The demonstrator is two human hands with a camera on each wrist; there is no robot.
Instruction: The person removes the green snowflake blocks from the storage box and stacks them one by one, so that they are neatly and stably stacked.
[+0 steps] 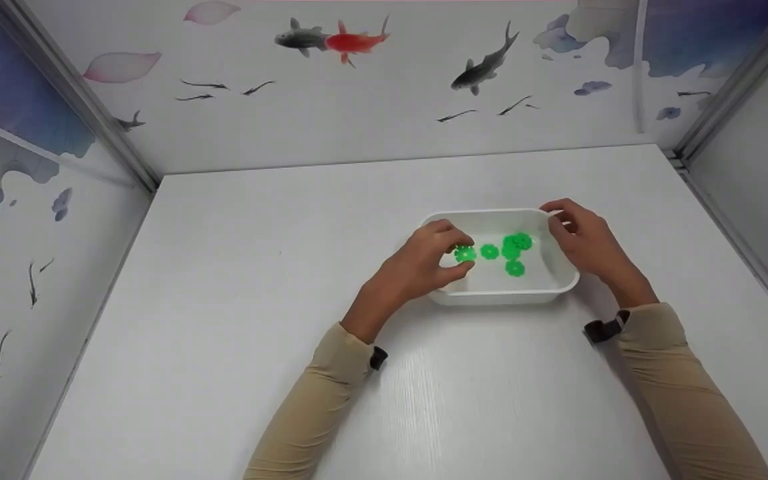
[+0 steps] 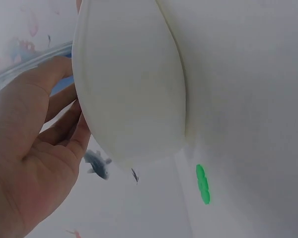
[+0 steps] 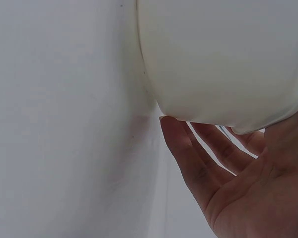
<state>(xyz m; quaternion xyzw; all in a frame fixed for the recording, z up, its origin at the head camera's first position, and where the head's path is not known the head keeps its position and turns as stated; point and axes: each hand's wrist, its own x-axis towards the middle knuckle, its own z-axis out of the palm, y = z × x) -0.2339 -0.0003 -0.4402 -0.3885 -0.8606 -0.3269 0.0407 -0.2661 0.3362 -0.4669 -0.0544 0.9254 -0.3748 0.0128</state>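
Fingers of the left hand (image 1: 419,261) pinch 1 green flower piece (image 1: 465,255) at the white tray's (image 1: 501,294) 9 o'clock end; the right hand (image 1: 589,241) holds its rim at 2 o'clock. Light edge pressure should work best.

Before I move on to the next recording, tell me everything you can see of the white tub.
The white tub is an oblong, open-topped container with rounded corners, a rim and smooth walls, apparently plastic. It stands upright on the white table, with green flower-shaped pieces inside. The right hand grips its far right corner; the left hand reaches over its left end, though contact there is unclear.
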